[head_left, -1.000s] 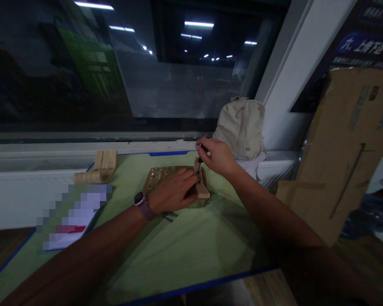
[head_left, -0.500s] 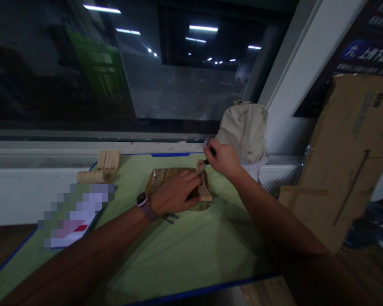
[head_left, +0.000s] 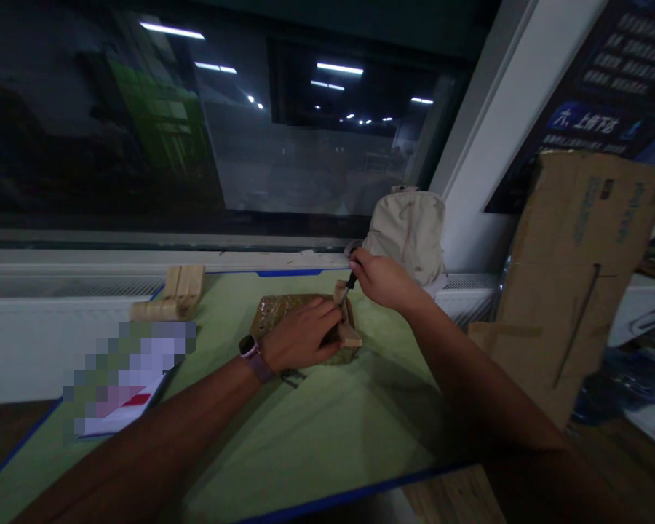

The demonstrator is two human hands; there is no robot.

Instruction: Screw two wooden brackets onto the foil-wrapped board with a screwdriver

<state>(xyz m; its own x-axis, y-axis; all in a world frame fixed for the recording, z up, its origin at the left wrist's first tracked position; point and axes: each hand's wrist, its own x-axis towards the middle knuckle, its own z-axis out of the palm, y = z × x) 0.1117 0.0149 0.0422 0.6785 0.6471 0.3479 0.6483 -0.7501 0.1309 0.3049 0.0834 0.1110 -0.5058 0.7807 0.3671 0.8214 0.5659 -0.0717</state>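
Observation:
A small pale wooden piece [head_left: 350, 335] lies on a brown package wrapped in shiny tape [head_left: 267, 310]. My left hand [head_left: 304, 333] reaches across the package, its fingers and thumb closed on the wooden piece. Above it, my right hand [head_left: 385, 280] grips the black handle of a screwdriver [head_left: 347, 288]. The tool is tilted, with its metal shaft running down to the wood beside my left fingertips. Its tip is hidden or too small to make out. By my left wrist, a small dark metal item [head_left: 293, 378] rests on the table.
The green table [head_left: 306, 444] has a blue edge. On its left lie a curved wooden part [head_left: 183, 291] and a blurred-out booklet [head_left: 136, 382]. A beige backpack [head_left: 407, 233] stands at the window. Right of the table are a tall cardboard box [head_left: 573, 269] and a wooden surface [head_left: 455, 498].
The view has shifted slightly. My right fingers sit differently on the screwdriver, and more of its black handle shows. My left hand stays on the wooden piece.

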